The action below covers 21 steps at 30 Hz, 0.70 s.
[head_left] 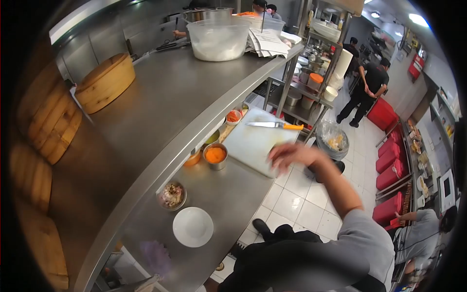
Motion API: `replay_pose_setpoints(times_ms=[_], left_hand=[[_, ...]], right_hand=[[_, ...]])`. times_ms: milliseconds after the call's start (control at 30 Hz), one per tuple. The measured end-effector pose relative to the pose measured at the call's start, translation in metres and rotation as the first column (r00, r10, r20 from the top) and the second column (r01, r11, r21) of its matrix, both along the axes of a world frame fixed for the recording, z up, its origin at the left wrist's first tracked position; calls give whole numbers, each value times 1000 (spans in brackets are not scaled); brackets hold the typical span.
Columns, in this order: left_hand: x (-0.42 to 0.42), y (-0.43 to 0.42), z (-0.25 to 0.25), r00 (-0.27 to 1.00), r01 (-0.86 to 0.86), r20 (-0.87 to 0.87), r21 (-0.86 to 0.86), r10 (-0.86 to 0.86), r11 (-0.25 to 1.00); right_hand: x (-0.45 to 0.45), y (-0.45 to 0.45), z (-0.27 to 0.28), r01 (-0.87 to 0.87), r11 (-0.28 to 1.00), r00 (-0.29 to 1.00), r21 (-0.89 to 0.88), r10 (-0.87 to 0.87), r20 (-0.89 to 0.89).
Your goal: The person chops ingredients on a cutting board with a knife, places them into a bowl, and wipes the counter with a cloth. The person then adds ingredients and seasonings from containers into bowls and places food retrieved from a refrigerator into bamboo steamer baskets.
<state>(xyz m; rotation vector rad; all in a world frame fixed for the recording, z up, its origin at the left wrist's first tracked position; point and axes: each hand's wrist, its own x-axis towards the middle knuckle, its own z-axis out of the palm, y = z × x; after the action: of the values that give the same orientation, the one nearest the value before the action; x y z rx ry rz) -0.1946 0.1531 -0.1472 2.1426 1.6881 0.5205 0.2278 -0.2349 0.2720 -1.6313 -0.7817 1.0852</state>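
The board (250, 138) was found on the counter (233, 194), one edge partly hidden by the right hand (292, 156), which was blurred, its fingers loosely spread, nothing grasped. The knife (265, 125) was laid on the board. The left hand's grip could not be told. A purple item (156, 258) was too blurred to identify.

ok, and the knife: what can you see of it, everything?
One knife: a long, shiny blade, metal by its look, narrowing to a tip, and a plain orange handle, probably plastic. It lies on the pale board, toward its far end, tip to picture left, handle to picture right; the handle's end seems to reach past the board's edge. Nobody holds it: the right hand is apart from it. Edge sharpness and markings can't be made out.
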Motion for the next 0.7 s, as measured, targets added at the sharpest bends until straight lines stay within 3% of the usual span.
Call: replay_pose_setpoints(times_ms=[33, 100, 133, 167, 200, 233, 300, 333, 433, 533, 600, 700], left_hand=[[4, 6, 2, 1000, -2, -12, 19, 3, 1000], [10, 19, 8, 999, -15, -37, 54, 17, 998], [14, 23, 12, 999, -24, -42, 76, 27, 997], [15, 29, 15, 998, -39, -50, 94, 44, 995], [14, 36, 18, 997, -48, -60, 120, 56, 992], [19, 38, 22, 996, -54, -70, 124, 63, 991], [23, 48, 24, 994, -60, -83, 147, 73, 987], [25, 49, 25, 993, -64, -89, 155, 79, 986], [23, 55, 31, 990, -77, -104, 171, 96, 982], [17, 50, 37, 988, -95, -101, 182, 115, 979], [16, 41, 40, 987, -103, -105, 181, 124, 978], [5, 18, 41, 986, -119, -94, 180, 137, 976]], right_hand=[[10, -18, 57, 130, 991, 977, -43, -120, 174], [63, -55, 123, 144, 971, 880, 191, -214, 425], [85, -58, 157, 271, 924, 787, 269, -374, 491], [118, -60, 181, 260, 879, 734, 400, -449, 509], [149, -55, 198, 315, 787, 603, 531, -598, 528], [172, -50, 216, 342, 768, 487, 541, -637, 597], [240, -43, 228, 286, 819, 280, 497, -568, 774], [280, -44, 228, 232, 878, 286, 418, -472, 834], [323, -27, 214, 200, 889, 269, 413, -455, 849], [340, -17, 211, 207, 932, 175, 298, -335, 926], [342, -12, 213, 294, 951, 206, 97, -163, 965], [349, -6, 211, 299, 943, 146, 146, -197, 969]])
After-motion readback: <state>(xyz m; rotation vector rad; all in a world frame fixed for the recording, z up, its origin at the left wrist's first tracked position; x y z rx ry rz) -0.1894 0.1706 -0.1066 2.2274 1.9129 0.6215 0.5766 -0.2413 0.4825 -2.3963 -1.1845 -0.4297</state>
